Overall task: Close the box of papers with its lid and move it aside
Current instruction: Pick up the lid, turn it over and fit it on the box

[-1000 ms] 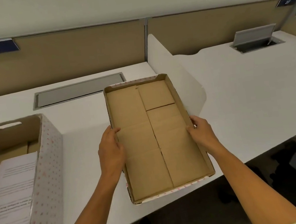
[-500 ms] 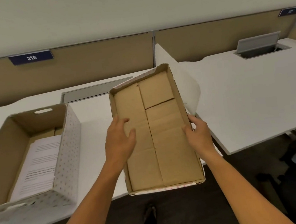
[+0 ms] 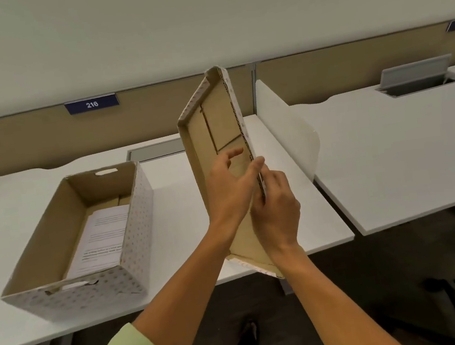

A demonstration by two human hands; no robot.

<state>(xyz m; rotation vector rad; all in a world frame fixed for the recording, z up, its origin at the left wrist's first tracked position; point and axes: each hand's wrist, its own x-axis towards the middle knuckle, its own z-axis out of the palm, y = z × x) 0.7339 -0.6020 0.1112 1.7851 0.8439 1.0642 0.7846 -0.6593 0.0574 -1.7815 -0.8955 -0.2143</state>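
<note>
The cardboard lid is off the desk, tipped up almost on edge, its brown inside facing left. My left hand presses flat against that inside with its thumb over the right rim. My right hand grips the lid's right rim from outside. The open box, white with small dots outside and brown within, stands on the desk at the left. A stack of printed papers lies in its bottom.
A white desk carries the box; a white divider panel separates it from a second white desk on the right. A closed grey cable flap sits behind the lid and an open one at far right. A tan partition runs along the back.
The lid, lying flat on the desk a second ago, has been lifted and turned up onto its edge. The view has shifted so the box now sits further right.
</note>
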